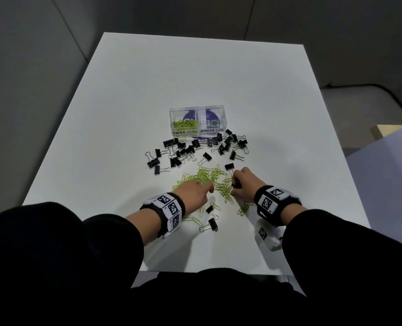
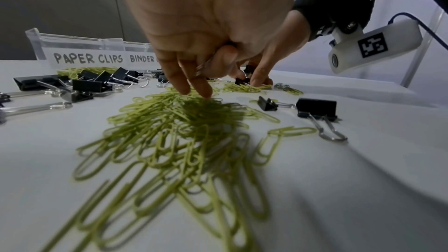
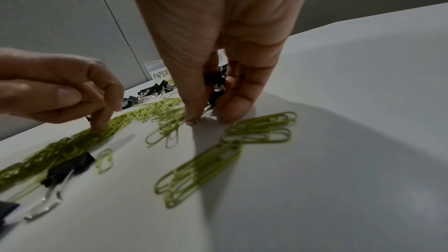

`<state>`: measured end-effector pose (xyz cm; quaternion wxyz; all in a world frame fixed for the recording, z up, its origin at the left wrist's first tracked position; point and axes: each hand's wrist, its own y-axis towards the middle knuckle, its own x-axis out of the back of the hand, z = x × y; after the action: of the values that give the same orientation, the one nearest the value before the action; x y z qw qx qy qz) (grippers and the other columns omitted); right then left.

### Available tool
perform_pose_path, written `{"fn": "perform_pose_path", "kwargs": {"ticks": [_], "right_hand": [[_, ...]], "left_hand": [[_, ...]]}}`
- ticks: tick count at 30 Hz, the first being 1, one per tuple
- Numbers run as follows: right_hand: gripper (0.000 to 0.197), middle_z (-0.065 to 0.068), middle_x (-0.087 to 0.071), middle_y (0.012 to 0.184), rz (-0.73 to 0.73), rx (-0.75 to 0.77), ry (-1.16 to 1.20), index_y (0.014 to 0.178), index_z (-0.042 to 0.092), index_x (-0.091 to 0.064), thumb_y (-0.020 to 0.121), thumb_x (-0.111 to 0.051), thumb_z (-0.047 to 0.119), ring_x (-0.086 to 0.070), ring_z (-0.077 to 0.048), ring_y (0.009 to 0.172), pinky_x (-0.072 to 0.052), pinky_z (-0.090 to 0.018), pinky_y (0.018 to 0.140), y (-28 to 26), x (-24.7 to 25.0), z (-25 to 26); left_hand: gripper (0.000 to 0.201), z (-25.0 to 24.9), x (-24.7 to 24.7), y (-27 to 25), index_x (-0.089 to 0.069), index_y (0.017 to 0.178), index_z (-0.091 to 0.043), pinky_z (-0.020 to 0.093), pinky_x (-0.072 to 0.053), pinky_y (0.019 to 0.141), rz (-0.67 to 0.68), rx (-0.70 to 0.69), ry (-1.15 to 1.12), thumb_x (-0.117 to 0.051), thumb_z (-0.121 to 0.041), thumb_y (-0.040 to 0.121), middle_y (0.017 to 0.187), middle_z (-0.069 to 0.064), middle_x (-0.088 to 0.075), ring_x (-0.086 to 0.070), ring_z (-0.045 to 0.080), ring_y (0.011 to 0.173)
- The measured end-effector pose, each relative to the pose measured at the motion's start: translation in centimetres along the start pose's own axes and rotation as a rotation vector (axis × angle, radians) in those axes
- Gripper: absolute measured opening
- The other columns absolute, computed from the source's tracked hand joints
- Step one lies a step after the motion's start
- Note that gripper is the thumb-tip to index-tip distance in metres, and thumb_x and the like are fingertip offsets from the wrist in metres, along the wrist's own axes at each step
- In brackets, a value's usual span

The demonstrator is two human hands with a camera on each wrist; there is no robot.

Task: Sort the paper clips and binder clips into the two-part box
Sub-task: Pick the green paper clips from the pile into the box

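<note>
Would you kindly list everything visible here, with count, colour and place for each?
Clear plastic two-part box: one, transparent, labelled PAPER CLIPS and BINDER CLIPS, mid-table.
Green wire paper clips: many, a loose pile before the hands; a small batch in the box's left compartment.
Black metal binder clips: many, scattered in front of the box; a few near the wrists.
White table: one, under everything.
Wrist bands with black-and-white markers: two, one per wrist.
Left hand: fingertips touching the paper-clip pile.
Right hand: pinching a black binder clip at the pile's right edge.
</note>
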<state>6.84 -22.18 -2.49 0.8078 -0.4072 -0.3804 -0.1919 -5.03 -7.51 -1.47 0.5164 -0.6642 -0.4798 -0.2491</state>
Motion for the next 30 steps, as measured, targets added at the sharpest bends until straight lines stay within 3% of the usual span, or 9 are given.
{"fn": "perform_pose_path", "kwargs": {"ticks": [3, 5, 9, 13, 15, 18, 22, 28, 30], "right_hand": [[0.02, -0.007, -0.045, 0.095, -0.029, 0.02, 0.008, 0.085, 0.011, -0.045, 0.087, -0.061, 0.023, -0.045, -0.022, 0.082, -0.036, -0.028, 0.072, 0.0, 0.1, -0.1], [0.017, -0.009, -0.051, 0.089, -0.033, 0.022, 0.004, 0.083, 0.009, -0.046, 0.091, -0.056, 0.02, -0.048, -0.024, 0.082, -0.036, -0.029, 0.07, -0.1, 0.3, -0.1], [0.016, -0.016, -0.061, 0.11, -0.111, 0.01, 0.027, 0.107, 0.003, -0.054, 0.093, -0.049, 0.009, -0.057, -0.03, 0.101, -0.046, -0.035, 0.086, -0.3, 1.2, -0.3], [0.025, -0.015, -0.059, 0.115, -0.125, 0.034, 0.034, 0.112, 0.004, -0.053, 0.092, -0.04, -0.002, -0.056, -0.027, 0.097, -0.043, -0.031, 0.081, -0.7, 2.1, -0.5], [0.027, -0.012, -0.054, 0.12, -0.098, 0.077, -0.046, 0.116, 0.008, -0.051, 0.093, -0.039, 0.002, -0.056, -0.027, 0.1, -0.041, -0.029, 0.08, -0.9, 2.0, -0.5], [0.03, -0.01, -0.046, 0.124, -0.029, 0.163, -0.226, 0.123, 0.013, -0.048, 0.093, -0.05, 0.02, -0.058, -0.028, 0.096, -0.046, -0.03, 0.078, -1.2, 1.2, -0.4], [0.026, -0.012, -0.047, 0.12, -0.018, 0.166, -0.271, 0.115, 0.008, -0.051, 0.091, -0.053, 0.018, -0.057, -0.032, 0.094, -0.05, -0.038, 0.082, -0.8, 0.3, -0.4], [0.015, -0.012, -0.054, 0.109, -0.019, 0.097, -0.177, 0.101, 0.009, -0.047, 0.09, -0.053, 0.018, -0.048, -0.022, 0.08, -0.042, -0.031, 0.073, -0.4, 0.4, -0.6], [0.017, -0.011, -0.058, 0.11, -0.004, 0.093, -0.161, 0.106, 0.01, -0.046, 0.093, -0.05, 0.019, -0.05, -0.022, 0.083, -0.04, -0.029, 0.073, -0.5, 0.5, -0.7]], "left_hand": [[0.03, 0.1, 0.0, 0.0, -0.044, 0.123, -0.016, 0.036, -0.046, 0.078, 0.009, -0.032, 0.013, -0.034, -0.013, 0.095, 0.103, 0.011, -0.06, -0.052, 0.024, 0.084], [0.028, 0.1, -0.1, -0.1, -0.045, 0.122, -0.015, 0.034, -0.045, 0.076, 0.029, -0.094, 0.044, -0.034, -0.013, 0.096, 0.112, 0.009, -0.059, -0.055, 0.025, 0.087], [0.028, -0.1, -0.6, -0.3, -0.046, 0.122, -0.02, 0.032, -0.047, 0.072, 0.062, -0.202, 0.157, -0.037, -0.021, 0.095, 0.118, 0.003, -0.055, -0.055, 0.022, 0.082], [0.037, -0.2, -0.8, 0.1, -0.046, 0.127, -0.022, 0.03, -0.039, 0.063, 0.096, -0.266, 0.265, -0.047, -0.023, 0.089, 0.12, 0.004, -0.05, -0.052, 0.022, 0.074], [0.036, -0.3, -0.7, 0.4, -0.047, 0.127, -0.021, 0.032, -0.043, 0.068, 0.112, -0.289, 0.326, -0.051, -0.025, 0.091, 0.122, 0.005, -0.049, -0.059, 0.027, 0.083], [0.034, -0.4, -0.6, 0.7, -0.049, 0.124, -0.018, 0.036, -0.044, 0.08, 0.102, -0.323, 0.381, -0.052, -0.03, 0.093, 0.12, 0.005, -0.05, -0.06, 0.027, 0.093], [0.03, -0.4, -0.5, 0.7, -0.051, 0.119, -0.014, 0.036, -0.044, 0.083, 0.047, -0.339, 0.423, -0.043, -0.029, 0.094, 0.115, 0.005, -0.054, -0.059, 0.026, 0.089], [0.028, -0.1, 0.0, 0.5, -0.05, 0.117, -0.013, 0.036, -0.046, 0.074, -0.008, -0.226, 0.314, -0.034, -0.021, 0.096, 0.112, 0.004, -0.056, -0.059, 0.027, 0.084], [0.028, -0.1, 0.0, 0.4, -0.05, 0.118, -0.013, 0.038, -0.047, 0.069, 0.006, -0.215, 0.336, -0.032, -0.023, 0.098, 0.111, 0.005, -0.054, -0.059, 0.028, 0.081]]}}
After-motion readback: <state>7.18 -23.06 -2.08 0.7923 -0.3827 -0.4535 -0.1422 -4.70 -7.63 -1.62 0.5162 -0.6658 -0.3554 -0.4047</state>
